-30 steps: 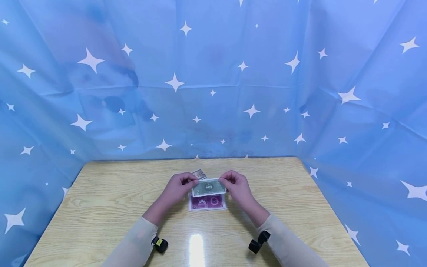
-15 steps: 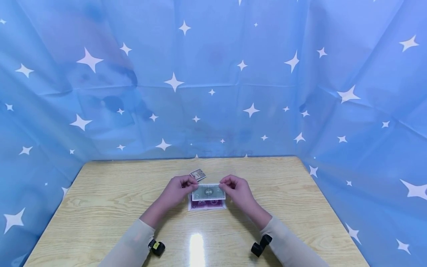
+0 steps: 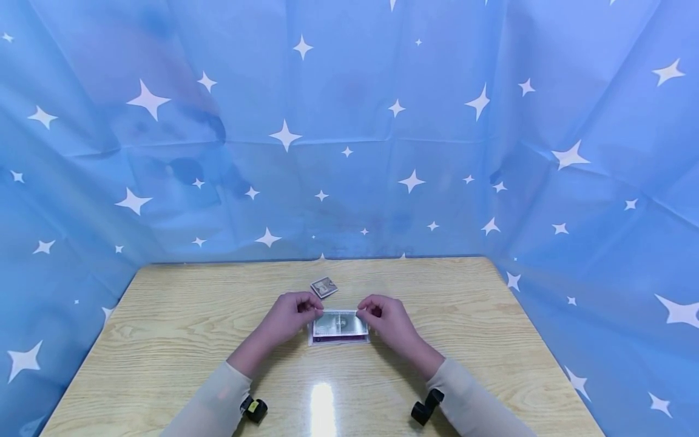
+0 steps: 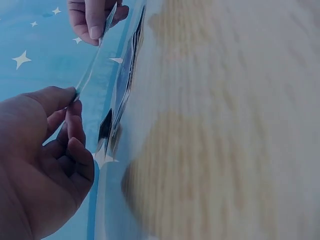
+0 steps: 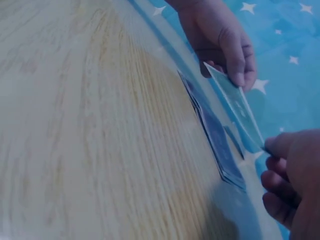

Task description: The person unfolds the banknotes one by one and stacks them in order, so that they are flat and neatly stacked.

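Note:
A green play banknote (image 3: pixel 341 325) marked with a 2 hangs between both hands, above a small stack of notes. My left hand (image 3: pixel 292 315) pinches its left end between thumb and fingertips. Its right end is pinched by my right hand (image 3: pixel 386 318). Below it lies the stack, topped by a purple banknote (image 3: pixel 338 340) that is mostly covered by the green one in the head view. From the right wrist view, the purple stack (image 5: pixel 212 135) lies on the table with a gap below the green note (image 5: pixel 236 102).
A smaller brownish stack (image 3: pixel 324 287) of notes or cards lies at an angle just behind the hands. The wooden table (image 3: pixel 191 328) meets a blue star-patterned curtain (image 3: pixel 349 200) at its back edge. Both wrists wear black cameras (image 3: pixel 254 409).
Both hands have lowered the green note toward me, so it covers more of the purple note. The brownish stack behind is now fully uncovered. The note's face now catches glare.

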Demonstrator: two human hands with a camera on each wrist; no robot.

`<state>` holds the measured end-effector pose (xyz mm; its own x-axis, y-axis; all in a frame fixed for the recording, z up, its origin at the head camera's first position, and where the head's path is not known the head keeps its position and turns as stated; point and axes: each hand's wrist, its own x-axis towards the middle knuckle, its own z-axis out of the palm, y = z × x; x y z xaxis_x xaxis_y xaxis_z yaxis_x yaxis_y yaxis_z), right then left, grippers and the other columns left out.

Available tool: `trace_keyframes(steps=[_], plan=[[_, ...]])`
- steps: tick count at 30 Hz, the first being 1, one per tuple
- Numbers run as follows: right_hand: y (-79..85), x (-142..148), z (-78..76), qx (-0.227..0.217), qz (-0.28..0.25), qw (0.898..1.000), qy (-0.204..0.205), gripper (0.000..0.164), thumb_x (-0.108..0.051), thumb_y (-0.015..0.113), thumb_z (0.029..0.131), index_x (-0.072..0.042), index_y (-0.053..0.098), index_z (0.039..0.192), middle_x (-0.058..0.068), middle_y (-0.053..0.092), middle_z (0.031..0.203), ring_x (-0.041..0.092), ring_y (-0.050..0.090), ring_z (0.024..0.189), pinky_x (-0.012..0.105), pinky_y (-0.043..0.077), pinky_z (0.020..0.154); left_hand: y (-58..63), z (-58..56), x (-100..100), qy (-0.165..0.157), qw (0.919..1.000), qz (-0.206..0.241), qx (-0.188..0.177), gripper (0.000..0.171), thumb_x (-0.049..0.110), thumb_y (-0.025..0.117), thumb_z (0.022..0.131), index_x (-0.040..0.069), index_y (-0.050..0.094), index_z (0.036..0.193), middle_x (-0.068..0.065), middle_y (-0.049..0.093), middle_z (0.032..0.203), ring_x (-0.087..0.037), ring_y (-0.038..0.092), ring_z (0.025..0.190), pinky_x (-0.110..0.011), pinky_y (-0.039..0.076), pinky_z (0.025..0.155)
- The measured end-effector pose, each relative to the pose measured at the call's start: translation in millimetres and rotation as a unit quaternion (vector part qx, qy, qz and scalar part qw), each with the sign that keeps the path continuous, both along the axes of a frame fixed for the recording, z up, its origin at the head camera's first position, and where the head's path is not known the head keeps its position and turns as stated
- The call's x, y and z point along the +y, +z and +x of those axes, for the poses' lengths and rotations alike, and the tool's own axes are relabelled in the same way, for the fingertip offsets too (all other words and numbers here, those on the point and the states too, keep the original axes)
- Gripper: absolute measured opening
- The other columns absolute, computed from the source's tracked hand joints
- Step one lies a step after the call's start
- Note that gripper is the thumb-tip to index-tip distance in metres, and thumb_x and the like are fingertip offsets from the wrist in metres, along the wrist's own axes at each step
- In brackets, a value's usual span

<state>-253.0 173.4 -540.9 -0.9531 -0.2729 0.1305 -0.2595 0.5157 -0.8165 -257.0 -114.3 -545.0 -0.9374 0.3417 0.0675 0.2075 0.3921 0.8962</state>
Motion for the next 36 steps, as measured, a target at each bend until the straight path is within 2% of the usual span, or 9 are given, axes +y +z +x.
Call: trace_keyframes(steps=[6, 13, 31, 36], plan=[[-4.0, -1, -0.2, 0.025, 0.023, 0.999, 0.014, 0.005, -0.01, 0.083, 0.101, -0.009, 0.081, 0.105, -0.009, 0.069, 0.08, 0.008, 0.061, 0.071, 0.027, 0.054, 0.068, 0.3, 0.3, 0, -0.006, 0.9993, -0.035, 0.012, 0.003, 0.012, 0.08, 0.101, 0.014, 0.081, 0.1, 0.006, 0.069, 0.086, -0.014, 0.06, 0.079, -0.027, 0.052, 0.068], [-9.7, -2, -0.8, 0.038, 0.042, 0.998, 0.001, 0.007, -0.008, 0.085, 0.098, -0.013, 0.082, 0.103, -0.013, 0.067, 0.078, 0.007, 0.06, 0.071, 0.027, 0.054, 0.067, -1.1, -1.9, 2, -0.006, 0.9955, -0.089, 0.034, 0.003, 0.013, 0.08, 0.102, 0.014, 0.081, 0.1, 0.01, 0.069, 0.087, -0.011, 0.062, 0.081, -0.029, 0.054, 0.075], [-15.3, -3, -1.2, 0.047, 0.072, 0.996, 0.01, 0.005, -0.011, 0.085, 0.099, -0.012, 0.081, 0.102, -0.014, 0.067, 0.081, 0.005, 0.06, 0.073, 0.026, 0.054, 0.067, -3.7, -6.1, 2, -0.022, 0.9879, -0.145, 0.049, 0.013, 0.012, 0.08, 0.101, 0.022, 0.079, 0.094, 0.013, 0.066, 0.083, -0.009, 0.059, 0.076, -0.031, 0.052, 0.074], [-16.6, -5, -1.3, 0.053, 0.097, 0.994, 0.012, 0.006, -0.012, 0.084, 0.1, -0.017, 0.08, 0.102, -0.015, 0.067, 0.083, 0.004, 0.06, 0.075, 0.027, 0.055, 0.07, -3.0, -5.9, 2, -0.026, 0.986, -0.157, 0.05, 0.014, 0.011, 0.079, 0.101, 0.022, 0.078, 0.094, 0.013, 0.065, 0.082, -0.009, 0.059, 0.075, -0.032, 0.052, 0.073]])
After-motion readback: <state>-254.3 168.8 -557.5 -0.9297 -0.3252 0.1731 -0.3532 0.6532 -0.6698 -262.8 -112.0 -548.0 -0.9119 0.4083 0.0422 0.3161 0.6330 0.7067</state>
